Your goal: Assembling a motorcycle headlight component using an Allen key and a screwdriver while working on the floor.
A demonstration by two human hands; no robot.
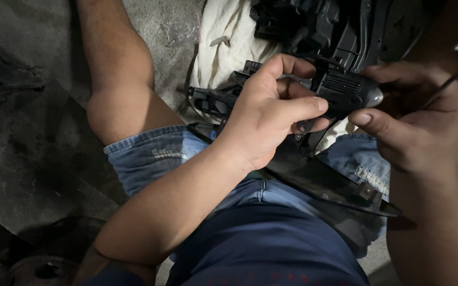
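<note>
A small black plastic part (345, 91) with a ribbed grille and a shiny grey rounded end sits between both hands, above my lap. My left hand (266, 114) grips its left side, thumb on top and fingers curled around it. My right hand (417, 114) pinches its right end between thumb and fingers; a thin dark rod (451, 79) runs from this hand toward the upper right. A flat black plastic panel (324, 182) lies across my thighs, under the hands.
I sit on a grey concrete floor (33, 132) in blue denim shorts. A white cloth (223, 42) ahead carries several black plastic parts (314, 24). A rusty round metal piece (43, 270) lies at bottom left.
</note>
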